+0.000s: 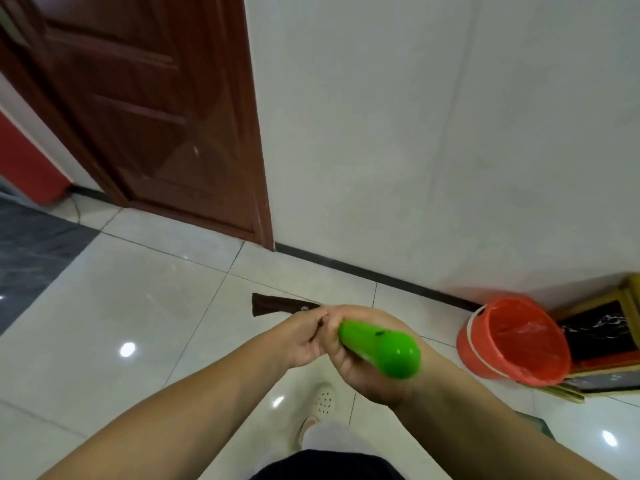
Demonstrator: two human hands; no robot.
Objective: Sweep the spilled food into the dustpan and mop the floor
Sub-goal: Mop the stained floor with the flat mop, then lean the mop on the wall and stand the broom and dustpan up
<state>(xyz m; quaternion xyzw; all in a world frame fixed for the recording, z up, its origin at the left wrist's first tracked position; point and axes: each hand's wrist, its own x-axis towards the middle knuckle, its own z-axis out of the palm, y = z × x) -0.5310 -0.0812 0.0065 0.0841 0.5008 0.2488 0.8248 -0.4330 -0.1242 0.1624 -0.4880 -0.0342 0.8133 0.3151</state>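
Observation:
Both my hands grip a long tool whose bright green handle end (381,351) points toward me. My right hand (363,355) wraps the shaft just below the green end. My left hand (304,336) closes on the shaft a little further down. The tool's dark brown flat head (277,305) rests on the pale floor tiles just beyond my hands. The shaft between hands and head is hidden. No spilled food or dustpan is in view.
A red bucket (512,337) lined with a red bag leans by the wall at the right, next to a gold-framed dark stand (602,334). A brown wooden door (145,116) stands at the left. My shoe (322,400) is below my hands.

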